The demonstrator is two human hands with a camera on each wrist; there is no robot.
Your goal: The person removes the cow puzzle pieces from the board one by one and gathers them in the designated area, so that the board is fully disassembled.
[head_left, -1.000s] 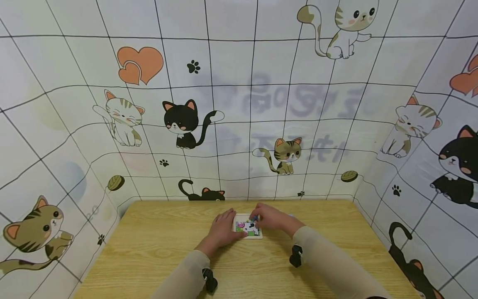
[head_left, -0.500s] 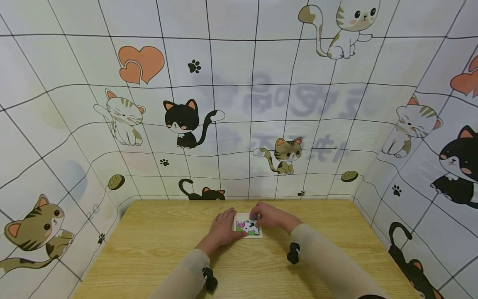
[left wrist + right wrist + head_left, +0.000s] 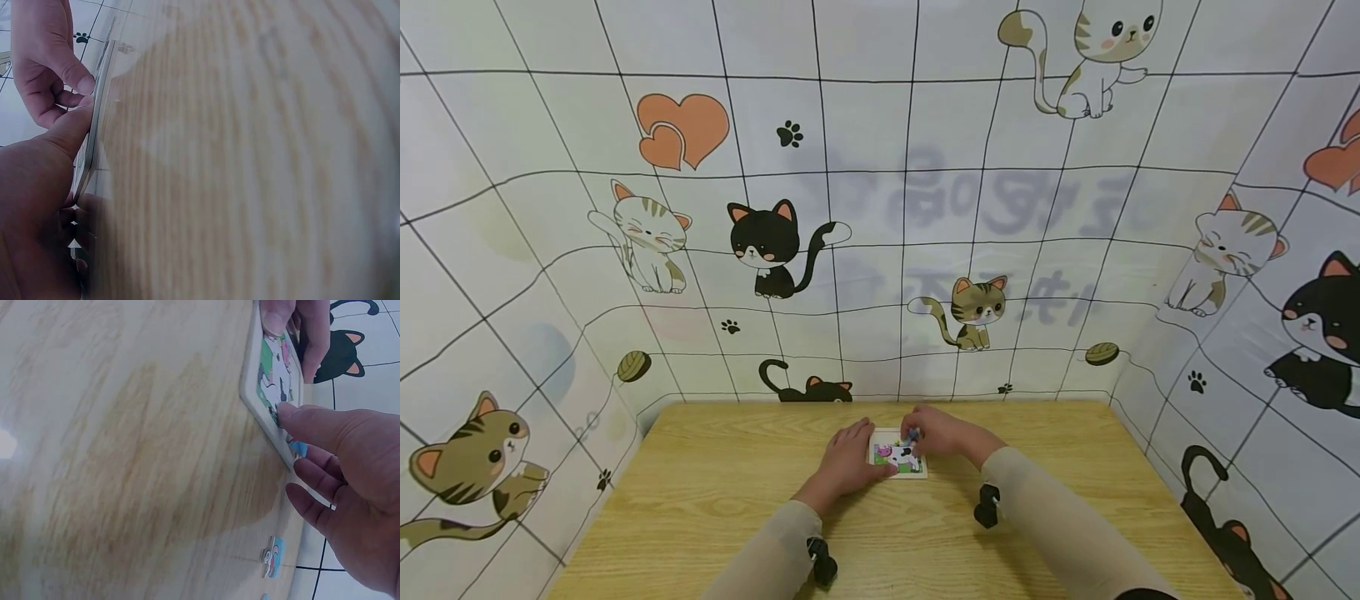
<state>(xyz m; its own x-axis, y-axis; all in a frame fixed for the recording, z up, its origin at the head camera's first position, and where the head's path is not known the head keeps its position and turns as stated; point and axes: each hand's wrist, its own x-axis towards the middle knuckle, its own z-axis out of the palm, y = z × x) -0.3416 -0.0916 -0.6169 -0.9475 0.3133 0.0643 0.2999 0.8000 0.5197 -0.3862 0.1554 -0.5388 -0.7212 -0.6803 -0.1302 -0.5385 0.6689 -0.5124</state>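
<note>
A small jigsaw puzzle board [image 3: 898, 457] with a pale frame and a cow picture lies near the table's far edge. My left hand [image 3: 847, 461] holds it at the left, thumb over the near edge and fingers along the side. In the right wrist view, that thumb presses on the picture. My right hand [image 3: 942, 432] pinches a blue puzzle piece [image 3: 913, 435] over the board's upper right part. Only a bit of that piece [image 3: 299, 448] shows between thumb and fingers in the right wrist view. The right fingers hide the board's far right corner.
A loose puzzle piece [image 3: 273, 556] lies on the wooden table [image 3: 745, 492] to the right of the board. Part of another blue piece [image 3: 265, 597] shows at the frame's bottom. Cat-patterned cloth walls [image 3: 880, 333] enclose the table's back and sides.
My right wrist and forearm have shifted slightly left, and the blue piece seems a little turned in the fingers. The left hand and the board stay in place.
</note>
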